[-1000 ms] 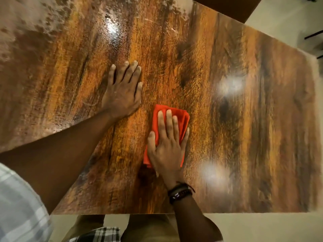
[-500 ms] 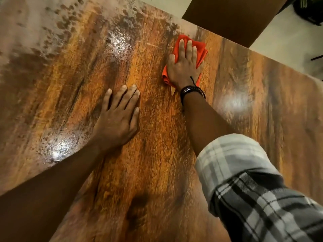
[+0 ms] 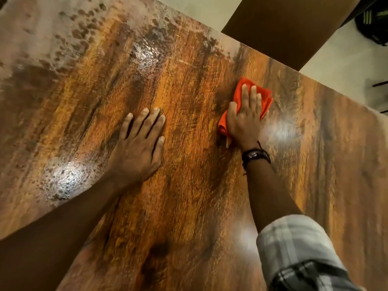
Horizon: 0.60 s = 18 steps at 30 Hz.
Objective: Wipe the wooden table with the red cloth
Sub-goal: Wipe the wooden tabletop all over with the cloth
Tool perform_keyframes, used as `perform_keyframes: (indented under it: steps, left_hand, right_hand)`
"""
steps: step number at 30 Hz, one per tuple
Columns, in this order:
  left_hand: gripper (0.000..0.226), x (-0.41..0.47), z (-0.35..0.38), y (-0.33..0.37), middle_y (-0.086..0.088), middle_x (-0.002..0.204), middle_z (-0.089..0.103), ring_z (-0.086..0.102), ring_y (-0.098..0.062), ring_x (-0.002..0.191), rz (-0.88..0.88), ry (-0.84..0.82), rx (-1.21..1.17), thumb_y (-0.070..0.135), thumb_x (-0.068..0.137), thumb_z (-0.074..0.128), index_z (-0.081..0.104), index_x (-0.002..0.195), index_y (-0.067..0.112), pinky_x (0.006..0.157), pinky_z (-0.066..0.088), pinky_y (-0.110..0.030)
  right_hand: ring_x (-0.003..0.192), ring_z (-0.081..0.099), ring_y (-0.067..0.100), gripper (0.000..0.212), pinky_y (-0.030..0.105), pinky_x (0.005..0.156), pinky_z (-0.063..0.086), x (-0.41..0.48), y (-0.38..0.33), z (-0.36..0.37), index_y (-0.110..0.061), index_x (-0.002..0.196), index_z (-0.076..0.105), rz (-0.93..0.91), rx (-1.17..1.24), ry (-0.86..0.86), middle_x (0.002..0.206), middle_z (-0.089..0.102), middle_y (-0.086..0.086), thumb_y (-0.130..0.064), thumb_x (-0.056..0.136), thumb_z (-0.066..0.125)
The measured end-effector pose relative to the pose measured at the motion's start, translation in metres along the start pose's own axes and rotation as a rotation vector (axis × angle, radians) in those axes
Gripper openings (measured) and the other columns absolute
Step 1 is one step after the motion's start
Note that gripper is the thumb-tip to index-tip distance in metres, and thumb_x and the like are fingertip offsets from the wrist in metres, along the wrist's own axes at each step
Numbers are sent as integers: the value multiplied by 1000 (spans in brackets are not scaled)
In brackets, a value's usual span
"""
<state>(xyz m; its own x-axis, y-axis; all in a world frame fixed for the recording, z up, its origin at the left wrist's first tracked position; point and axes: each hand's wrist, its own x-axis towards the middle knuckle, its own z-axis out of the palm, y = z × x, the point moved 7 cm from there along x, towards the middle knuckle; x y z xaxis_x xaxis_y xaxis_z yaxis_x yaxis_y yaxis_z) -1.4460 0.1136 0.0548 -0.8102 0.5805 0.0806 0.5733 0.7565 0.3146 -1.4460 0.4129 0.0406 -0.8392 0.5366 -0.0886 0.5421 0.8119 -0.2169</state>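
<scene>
Wiping with the right hand (image 3: pixel 244 120) pressed flat, fingers extended, on the folded red cloth (image 3: pixel 265 97) at right of centre on the wooden table (image 3: pixel 189 206). Left hand (image 3: pixel 138 150) splayed empty at centre, bracing. Best continued with even pressure in overlapping passes toward the mottled patches, upper left.

View: one head-worn wide-angle camera; no second view shares the scene.
Position: above the near edge of the bench (image 3: pixel 189 206), close over it.
Facing: forward and steeply down, tilted so the far edge runs diagonally.
Nearness: both forearms enter from the bottom; the hands sit mid-frame.
Edges: floor (image 3: pixel 336 59) shows far right.
</scene>
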Motion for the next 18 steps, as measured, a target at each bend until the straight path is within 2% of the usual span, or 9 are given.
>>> perform_keyframes:
  steps: [5,8,12,15,18]
  left_hand:
    - [56,-1,3,1,-10,162,29,24,-27,151,-1,21,12,32,102,35,35,153,10,121,19,-56]
    - [56,-1,5,0,-8,164,26,21,-26,152,4,20,7,31,102,35,32,154,10,121,19,-56]
    - [55,-2,5,-2,-5,164,26,20,-23,153,-8,8,-13,32,103,35,33,154,12,121,18,-55]
    - [54,-1,0,-1,-3,163,30,23,-21,152,-26,24,-18,33,102,33,37,153,14,122,19,-53]
    - [54,0,-2,2,-3,162,32,25,-21,151,-30,26,-20,33,102,34,38,152,14,123,16,-51]
  right_hand:
    - [156,-6,22,63,59,122,-6,98,-39,-10,-26,161,6,131,107,-11,169,-3,1,-46,104,21]
    - [156,-5,20,62,58,122,-7,137,-78,-11,-29,161,6,135,82,-22,169,-2,-1,-50,104,20]
    - [156,-4,20,62,55,123,-6,142,-124,-1,-29,161,5,-30,44,-69,169,-2,-1,-52,105,19]
    - [156,-2,17,60,53,122,-5,92,-136,6,-28,160,5,-223,14,-72,169,-1,-2,-48,106,23]
    - [156,1,15,64,51,123,-3,31,-115,7,-31,160,10,-358,39,-82,169,4,-5,-51,102,23]
